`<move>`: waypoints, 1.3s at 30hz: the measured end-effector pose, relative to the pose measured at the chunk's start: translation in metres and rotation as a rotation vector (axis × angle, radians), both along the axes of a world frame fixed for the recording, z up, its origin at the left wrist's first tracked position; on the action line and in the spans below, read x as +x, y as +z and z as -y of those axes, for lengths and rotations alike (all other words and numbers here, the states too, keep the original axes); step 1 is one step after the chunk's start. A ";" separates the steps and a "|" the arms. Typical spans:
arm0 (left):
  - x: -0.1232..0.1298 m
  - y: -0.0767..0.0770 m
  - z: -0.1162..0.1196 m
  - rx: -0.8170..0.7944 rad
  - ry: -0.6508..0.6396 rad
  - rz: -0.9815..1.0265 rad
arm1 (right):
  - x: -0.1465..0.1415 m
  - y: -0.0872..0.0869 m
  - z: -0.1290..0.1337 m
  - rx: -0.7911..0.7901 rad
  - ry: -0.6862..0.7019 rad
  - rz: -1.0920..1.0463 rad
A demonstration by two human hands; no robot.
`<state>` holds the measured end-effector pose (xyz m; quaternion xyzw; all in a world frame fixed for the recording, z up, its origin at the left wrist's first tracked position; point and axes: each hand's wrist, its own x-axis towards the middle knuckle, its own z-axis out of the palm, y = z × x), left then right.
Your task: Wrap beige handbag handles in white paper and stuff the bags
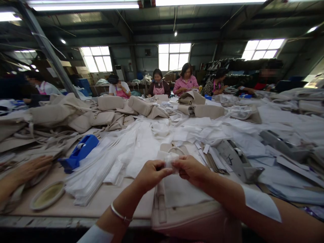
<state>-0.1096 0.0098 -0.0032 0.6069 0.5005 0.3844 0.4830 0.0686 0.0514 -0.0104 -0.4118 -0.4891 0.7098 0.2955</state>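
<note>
A beige bag (192,216) lies at the table's front edge before me, with a white sheet (187,194) over its upper part. Above it, my left hand (152,173) and my right hand (190,168) meet, fingertips closed from both sides on a piece of thin, whitish see-through wrapping (170,160). Whatever the wrapping covers is blurred. Just behind my fingers a pale strap loop (177,149) shows.
On the left are a blue tape dispenser (79,153), a roll of tape (48,195) and a co-worker's hand (35,167). A grey tape dispenser (236,162) stands right. White sheets (141,141) and beige bags (63,111) cover much of the table. Several people sit opposite.
</note>
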 end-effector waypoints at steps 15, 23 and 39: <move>0.009 -0.043 -0.021 -0.030 0.098 -0.049 | 0.008 -0.024 -0.019 -0.442 0.062 0.049; 0.000 -0.046 -0.011 0.256 0.007 -0.279 | -0.007 -0.042 -0.022 -0.430 -0.034 -0.070; -0.026 -0.098 -0.071 -0.363 0.173 -0.086 | 0.004 -0.030 -0.043 -0.446 -0.099 -0.067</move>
